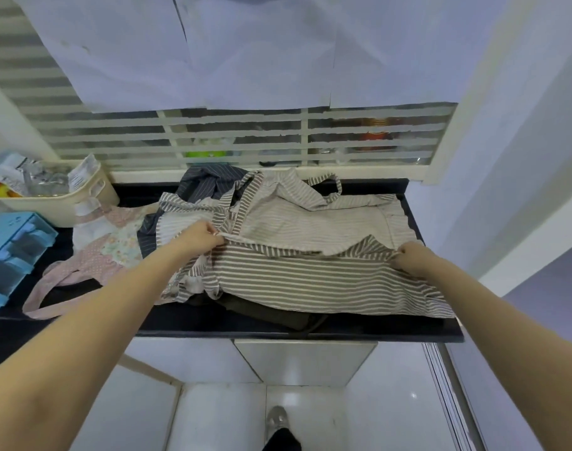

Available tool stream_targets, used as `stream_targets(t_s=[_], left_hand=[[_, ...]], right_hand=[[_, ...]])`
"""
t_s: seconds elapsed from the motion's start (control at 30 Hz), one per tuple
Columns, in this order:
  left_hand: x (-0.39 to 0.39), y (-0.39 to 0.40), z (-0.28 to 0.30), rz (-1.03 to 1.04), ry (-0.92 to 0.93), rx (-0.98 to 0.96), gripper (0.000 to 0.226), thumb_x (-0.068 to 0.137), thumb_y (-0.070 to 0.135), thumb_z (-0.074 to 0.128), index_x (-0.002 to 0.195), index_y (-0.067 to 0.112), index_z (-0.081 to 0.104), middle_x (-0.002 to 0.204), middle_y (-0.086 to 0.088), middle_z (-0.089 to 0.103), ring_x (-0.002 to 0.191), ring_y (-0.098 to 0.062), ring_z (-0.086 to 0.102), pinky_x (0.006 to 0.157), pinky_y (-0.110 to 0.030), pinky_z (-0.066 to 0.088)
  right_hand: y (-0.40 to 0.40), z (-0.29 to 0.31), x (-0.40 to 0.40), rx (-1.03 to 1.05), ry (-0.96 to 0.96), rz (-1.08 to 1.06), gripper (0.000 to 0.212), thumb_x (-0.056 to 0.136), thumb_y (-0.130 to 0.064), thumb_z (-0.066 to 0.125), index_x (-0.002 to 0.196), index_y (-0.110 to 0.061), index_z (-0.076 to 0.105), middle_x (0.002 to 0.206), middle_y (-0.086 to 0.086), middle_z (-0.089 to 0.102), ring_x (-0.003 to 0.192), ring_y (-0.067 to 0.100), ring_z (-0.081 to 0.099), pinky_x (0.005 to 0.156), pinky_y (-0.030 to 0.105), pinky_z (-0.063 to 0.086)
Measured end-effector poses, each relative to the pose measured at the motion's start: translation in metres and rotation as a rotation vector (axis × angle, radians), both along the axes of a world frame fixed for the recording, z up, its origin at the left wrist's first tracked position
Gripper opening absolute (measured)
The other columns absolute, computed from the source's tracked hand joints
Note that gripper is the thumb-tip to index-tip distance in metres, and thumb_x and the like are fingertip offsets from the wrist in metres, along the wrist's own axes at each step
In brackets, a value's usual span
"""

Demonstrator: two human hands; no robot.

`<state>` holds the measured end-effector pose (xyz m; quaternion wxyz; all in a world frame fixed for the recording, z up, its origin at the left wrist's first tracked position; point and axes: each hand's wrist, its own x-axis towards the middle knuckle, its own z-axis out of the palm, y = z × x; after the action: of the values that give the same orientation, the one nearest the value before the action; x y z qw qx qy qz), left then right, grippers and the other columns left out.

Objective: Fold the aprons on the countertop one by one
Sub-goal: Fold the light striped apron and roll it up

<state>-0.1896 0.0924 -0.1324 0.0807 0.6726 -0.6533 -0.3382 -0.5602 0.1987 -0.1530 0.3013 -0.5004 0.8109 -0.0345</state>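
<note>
A brown-and-white striped apron (pixel 310 278) lies spread across the black countertop (pixel 232 323), its upper part turned over to show a paler side (pixel 310 219). My left hand (pixel 201 237) pinches its folded edge at the left. My right hand (pixel 411 257) grips the same edge at the right. A neck strap (pixel 330 187) loops at the back. A pink floral apron (pixel 105 252) lies to the left. A dark navy striped apron (pixel 206 183) is bunched behind. A dark olive cloth (pixel 268 312) sticks out from under the striped apron.
A cream basket (pixel 66 200) with packets stands at the back left. A blue plastic organiser (pixel 11 252) sits at the left edge. A louvred window (pixel 245 138) backs the counter, and a white wall (pixel 505 157) closes the right side. White floor tiles and a shoe (pixel 276 419) are below.
</note>
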Motion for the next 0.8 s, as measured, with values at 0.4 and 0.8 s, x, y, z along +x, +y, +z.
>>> stream_targets(t_s=[0.4, 0.8], left_hand=[[-0.03, -0.057, -0.065, -0.248, -0.471, -0.04, 0.033, 0.093, 0.037, 0.052, 0.102, 0.008, 0.064, 0.099, -0.01, 0.065, 0.093, -0.03, 0.061, 0.068, -0.032, 0.044], [-0.025, -0.066, -0.096, -0.391, -0.61, 0.101, 0.039, 0.093, 0.04, 0.05, 0.109, 0.007, 0.06, 0.114, -0.014, 0.062, 0.105, -0.031, 0.058, 0.084, -0.036, 0.048]], right_hand=[[-0.033, -0.049, 0.013, 0.09, 0.249, -0.194, 0.022, 0.093, -0.005, 0.041, 0.111, -0.002, 0.054, 0.109, 0.017, 0.056, 0.098, 0.033, 0.054, 0.086, 0.039, 0.041], [-0.047, -0.077, 0.119, -0.226, 0.387, 0.318, 0.044, 0.095, -0.021, 0.019, 0.133, -0.011, 0.039, 0.14, 0.014, 0.036, 0.126, 0.034, 0.035, 0.099, 0.045, 0.031]])
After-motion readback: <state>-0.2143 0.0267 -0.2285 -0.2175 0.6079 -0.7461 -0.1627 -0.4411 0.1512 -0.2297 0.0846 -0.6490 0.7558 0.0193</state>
